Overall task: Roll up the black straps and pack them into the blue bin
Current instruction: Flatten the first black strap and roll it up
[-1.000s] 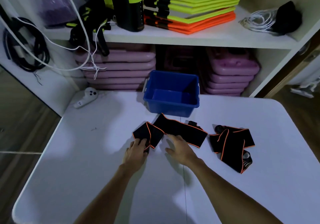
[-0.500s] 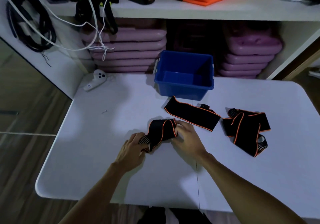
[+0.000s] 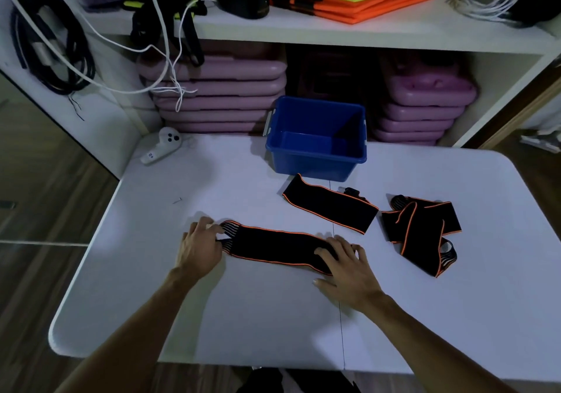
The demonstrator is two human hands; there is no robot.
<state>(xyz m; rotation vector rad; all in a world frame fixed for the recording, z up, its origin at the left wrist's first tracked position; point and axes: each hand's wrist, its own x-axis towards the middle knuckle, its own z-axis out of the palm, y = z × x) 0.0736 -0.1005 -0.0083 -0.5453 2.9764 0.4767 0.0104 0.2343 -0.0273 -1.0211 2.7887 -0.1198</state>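
Observation:
A black strap with orange edges [image 3: 273, 245] lies stretched flat across the white table [image 3: 243, 316]. My left hand [image 3: 198, 245] pinches its striped left end. My right hand [image 3: 346, 266] presses flat on its right end, fingers spread. A second flat strap [image 3: 329, 207] lies just in front of the blue bin [image 3: 315, 161], which looks empty. A third strap [image 3: 420, 230] lies crumpled to the right.
A white controller [image 3: 162, 146] sits at the table's back left corner. Behind the bin are stacked purple steps [image 3: 218, 95] under a white shelf [image 3: 334, 31] with hanging cords. The table's left edge drops to wooden floor.
The folded strap between my hands has been pulled out flat and long. My left hand moved left with its end, my right hand moved right. The view has shifted too.

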